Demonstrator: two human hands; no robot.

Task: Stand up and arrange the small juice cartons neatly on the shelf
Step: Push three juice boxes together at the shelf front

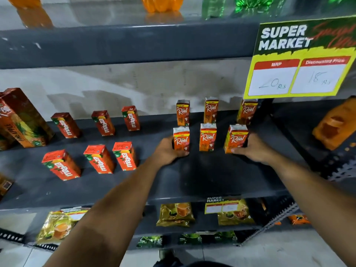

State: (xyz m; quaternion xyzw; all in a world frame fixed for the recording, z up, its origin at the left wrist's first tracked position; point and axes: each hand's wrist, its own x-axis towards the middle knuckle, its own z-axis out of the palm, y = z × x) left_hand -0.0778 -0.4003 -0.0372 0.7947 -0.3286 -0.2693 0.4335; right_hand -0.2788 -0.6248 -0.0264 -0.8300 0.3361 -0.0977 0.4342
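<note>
Several small orange "Real" juice cartons stand upright in two rows on the dark grey shelf (pixel 208 176). My left hand (pixel 166 151) wraps the front left carton (pixel 181 138). My right hand (pixel 254 149) grips the front right carton (pixel 236 138). Between them the front middle carton (pixel 207 136) stands untouched. Behind stand three more: back left (pixel 183 112), back middle (pixel 211 110) and back right (pixel 247 111). To the left, several small "Maaza" cartons (pixel 100 158) also stand in two rows.
A tall pineapple juice carton (pixel 25 118) stands at the far left. A yellow price sign (pixel 302 60) hangs over the right of the shelf. Orange packets (pixel 335 124) lie at the right. Drink bottles (pixel 162 4) stand above, and pouches (pixel 176 214) lie on the lower shelf.
</note>
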